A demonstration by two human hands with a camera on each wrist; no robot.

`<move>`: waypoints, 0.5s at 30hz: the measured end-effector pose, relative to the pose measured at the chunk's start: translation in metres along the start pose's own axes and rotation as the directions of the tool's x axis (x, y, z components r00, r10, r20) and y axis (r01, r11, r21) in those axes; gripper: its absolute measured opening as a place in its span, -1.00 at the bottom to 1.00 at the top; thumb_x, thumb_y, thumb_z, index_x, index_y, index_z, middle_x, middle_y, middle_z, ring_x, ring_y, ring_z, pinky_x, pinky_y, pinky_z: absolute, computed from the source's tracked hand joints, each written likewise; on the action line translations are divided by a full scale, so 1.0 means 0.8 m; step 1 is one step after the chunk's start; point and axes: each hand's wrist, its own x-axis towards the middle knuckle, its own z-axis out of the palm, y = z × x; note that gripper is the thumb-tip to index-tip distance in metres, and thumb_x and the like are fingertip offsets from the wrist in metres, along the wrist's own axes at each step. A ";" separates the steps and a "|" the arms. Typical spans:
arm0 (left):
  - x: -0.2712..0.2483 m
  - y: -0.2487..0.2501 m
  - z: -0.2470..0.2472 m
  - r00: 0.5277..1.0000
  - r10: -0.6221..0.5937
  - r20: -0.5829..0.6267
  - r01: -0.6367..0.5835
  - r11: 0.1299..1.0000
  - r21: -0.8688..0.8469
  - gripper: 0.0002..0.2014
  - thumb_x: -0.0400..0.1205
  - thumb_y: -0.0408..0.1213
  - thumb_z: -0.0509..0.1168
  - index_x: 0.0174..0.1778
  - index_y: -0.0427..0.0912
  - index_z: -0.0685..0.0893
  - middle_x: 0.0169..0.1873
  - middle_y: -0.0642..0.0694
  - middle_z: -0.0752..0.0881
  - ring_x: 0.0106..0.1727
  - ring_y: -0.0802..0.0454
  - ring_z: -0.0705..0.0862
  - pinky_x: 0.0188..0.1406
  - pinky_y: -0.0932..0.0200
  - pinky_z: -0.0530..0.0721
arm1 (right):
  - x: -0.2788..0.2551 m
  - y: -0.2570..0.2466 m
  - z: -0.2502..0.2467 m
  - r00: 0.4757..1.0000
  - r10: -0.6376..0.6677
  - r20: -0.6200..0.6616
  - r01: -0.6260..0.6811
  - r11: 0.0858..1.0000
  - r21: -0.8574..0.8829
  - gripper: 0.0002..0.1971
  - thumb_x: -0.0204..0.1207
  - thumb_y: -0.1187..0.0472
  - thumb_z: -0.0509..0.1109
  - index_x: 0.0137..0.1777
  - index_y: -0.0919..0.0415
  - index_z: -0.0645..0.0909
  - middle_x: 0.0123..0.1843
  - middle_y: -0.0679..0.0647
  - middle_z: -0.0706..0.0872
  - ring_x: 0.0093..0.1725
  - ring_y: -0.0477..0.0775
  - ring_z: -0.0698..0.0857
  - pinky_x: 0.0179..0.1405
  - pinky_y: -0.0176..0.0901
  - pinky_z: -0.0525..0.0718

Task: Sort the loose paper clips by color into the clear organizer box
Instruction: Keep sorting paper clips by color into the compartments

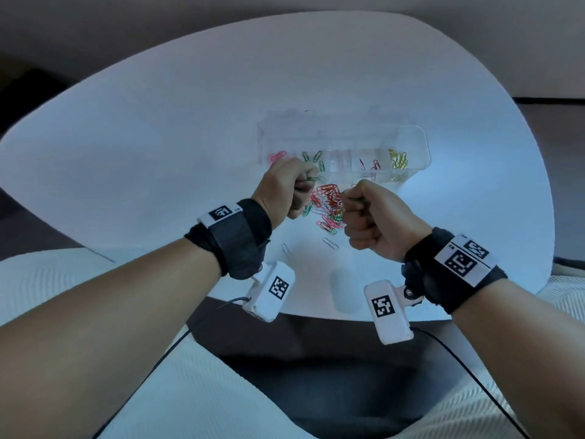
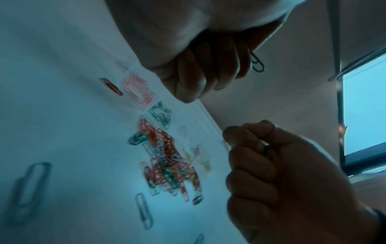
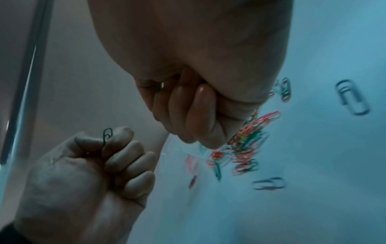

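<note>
A clear organizer box (image 1: pixel 411 137) stands on the white table, with pink (image 1: pixel 278 156), green (image 1: pixel 313 158), red (image 1: pixel 372 164) and yellow clips (image 1: pixel 398 160) in separate compartments. The mixed pile of loose clips (image 1: pixel 326 207) lies just in front of it, between my fists. My left hand (image 1: pixel 304 182) is curled above the pile's left edge and pinches a green clip (image 2: pixel 258 63) that sticks out past the fingers. My right hand (image 1: pixel 351 204) is curled at the pile's right side, a green clip (image 3: pixel 160 86) showing inside the fist.
Single pale clips (image 1: pixel 330 243) (image 1: pixel 286 248) lie nearer me on the round table (image 1: pixel 158 137). A red clip (image 2: pixel 111 86) lies by the box's pink end. The table's front edge (image 1: pixel 316 316) is below my wrists, with a dark cable (image 1: pixel 474 369) hanging there.
</note>
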 end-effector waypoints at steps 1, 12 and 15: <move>-0.001 0.008 0.000 1.000 0.014 0.009 -0.014 1.000 -0.026 -0.81 0.34 -0.32 -0.02 -0.56 -0.03 0.13 -0.68 0.10 0.10 -0.53 0.13 -0.07 -0.48 0.34 -0.02 | 0.001 -0.005 0.002 1.000 -0.007 0.002 0.007 0.999 0.038 -0.75 0.52 0.18 0.02 -0.36 0.08 0.06 -0.52 -0.02 0.07 -0.54 -0.01 -0.02 -0.56 -0.19 -0.04; 0.005 0.043 -0.021 0.998 -0.044 0.037 0.052 0.960 -0.276 -0.71 0.44 -0.39 -0.14 -0.56 -0.22 0.35 -0.69 -0.10 0.30 -0.57 0.06 0.06 -0.59 0.35 0.05 | 0.041 -0.043 0.024 0.908 -0.086 -0.409 0.120 0.991 0.059 -0.84 0.57 0.42 0.15 -0.13 0.30 0.56 -0.37 0.10 0.46 -0.47 -0.03 0.38 -0.50 -0.26 0.32; 0.014 0.039 -0.022 0.988 -0.153 0.000 0.144 0.929 -0.341 -0.68 0.53 -0.28 -0.09 -0.48 -0.26 0.44 -0.64 -0.14 0.39 -0.57 0.04 0.14 -0.61 0.33 0.08 | 0.050 -0.054 0.031 0.914 -0.066 -0.400 0.157 0.967 0.199 -0.92 0.62 0.32 0.20 0.03 0.33 0.48 -0.33 0.14 0.47 -0.42 0.02 0.43 -0.46 -0.23 0.41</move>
